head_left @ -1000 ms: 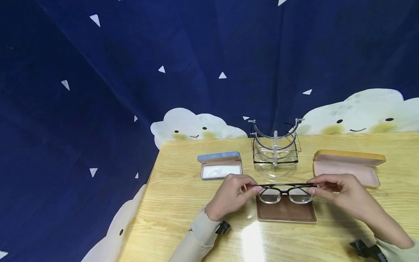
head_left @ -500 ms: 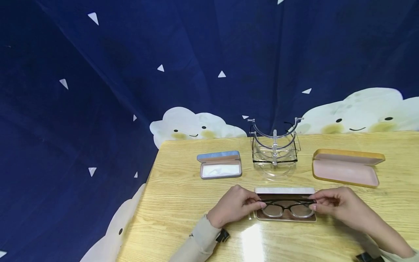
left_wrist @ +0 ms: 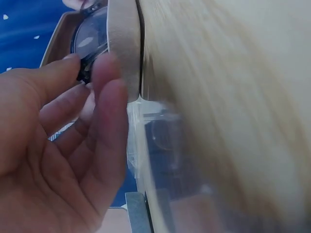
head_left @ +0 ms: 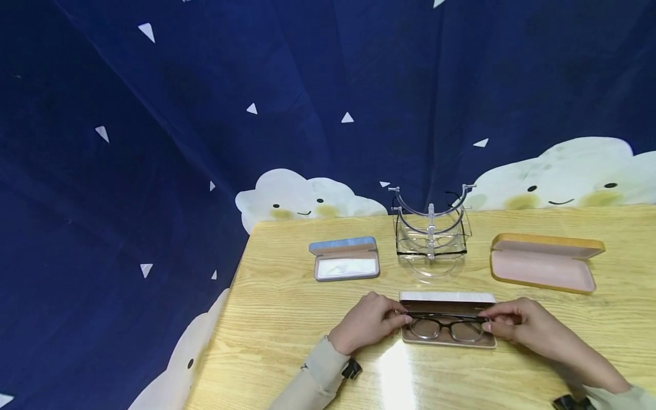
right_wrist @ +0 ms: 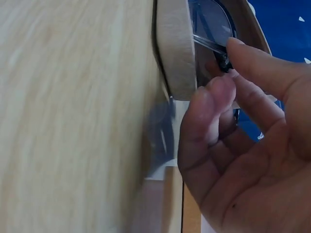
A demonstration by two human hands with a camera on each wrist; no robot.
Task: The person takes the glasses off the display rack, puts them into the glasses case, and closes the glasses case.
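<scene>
Clear stand (head_left: 431, 228) toward far side of worktop (head_left: 277, 319), black-framed spectacles (head_left: 410, 254) on it. To its left, blue case (head_left: 342, 245), lid raised, white cloth (head_left: 345, 267) inside. To its right, orange case (head_left: 543, 267), lid up, pink lining. Beyond, dark blue curtain (head_left: 205, 85) with smiling clouds (head_left: 307, 193), white triangles (head_left: 347, 118).

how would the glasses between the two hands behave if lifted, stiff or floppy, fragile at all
The glasses would probably feel stiff, since they span without visible sag between the left hand and right hand. They look light for their size, being slender and mostly see-through. The clear lenses show reflections, so they may be smooth and prone to smudging or scratching.
</scene>
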